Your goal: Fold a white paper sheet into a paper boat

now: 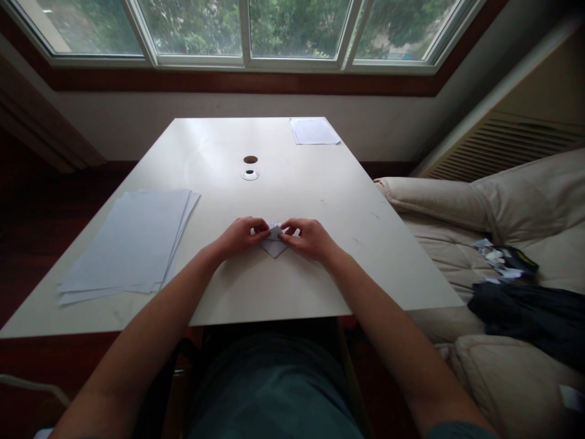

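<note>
White folded paper, corner bodyward, long axis unclear, pinched by left hand and right hand.

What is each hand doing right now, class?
Left hand: grip closed on the folded paper.
Right hand: grip closed on the same paper, opposite side.

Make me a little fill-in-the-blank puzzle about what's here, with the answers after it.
The left hand and right hand hold one piece of folded ____. The big stack lies toward the person's ____ side. The sofa stands on the person's ____ side. The colour of the table is ____.

Missing words: paper; left; right; white.
</note>
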